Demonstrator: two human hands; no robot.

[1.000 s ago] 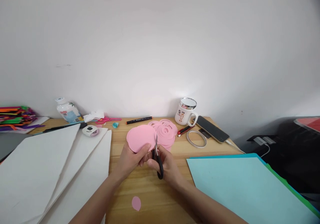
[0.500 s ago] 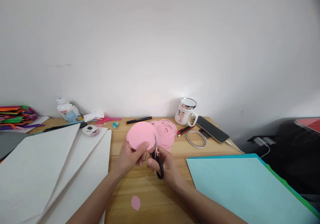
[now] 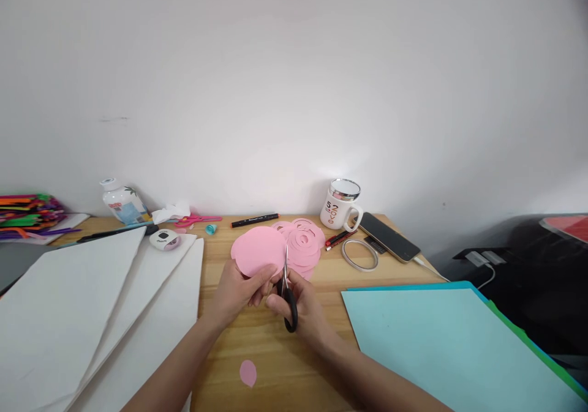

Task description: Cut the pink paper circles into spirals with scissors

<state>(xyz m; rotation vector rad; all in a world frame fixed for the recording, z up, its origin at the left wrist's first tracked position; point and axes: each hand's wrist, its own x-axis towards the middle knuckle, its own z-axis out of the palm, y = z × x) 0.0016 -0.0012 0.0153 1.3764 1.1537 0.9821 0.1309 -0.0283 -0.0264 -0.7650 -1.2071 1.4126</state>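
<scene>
Between thumb and fingers, my left hand [image 3: 239, 291] pinches a round piece of pink paper [image 3: 260, 250] near its lower edge. My right hand [image 3: 304, 308] grips black-handled scissors [image 3: 290, 308], blades pointing away from me at the paper's right edge. How far the blades are parted is hard to make out. Just behind lies a stack of pink paper spirals [image 3: 304, 240], partly covered by the held paper. A small pink paper petal [image 3: 248, 373] rests on the wooden table [image 3: 271, 354], nearer to me than both hands.
White sheets [image 3: 169, 314] spread on the left, with a white oval device [image 3: 164, 239] on them. Light blue sheets [image 3: 422, 338] lie on the right. Along the back are a bottle [image 3: 124, 202], a black marker [image 3: 255, 220], a mug [image 3: 339, 209], a tape ring [image 3: 360, 269] and a phone [image 3: 390, 237].
The scissors and my right hand have shifted slightly left and toward me. The pink paper has tilted a little in my left hand, which keeps its pinch.
</scene>
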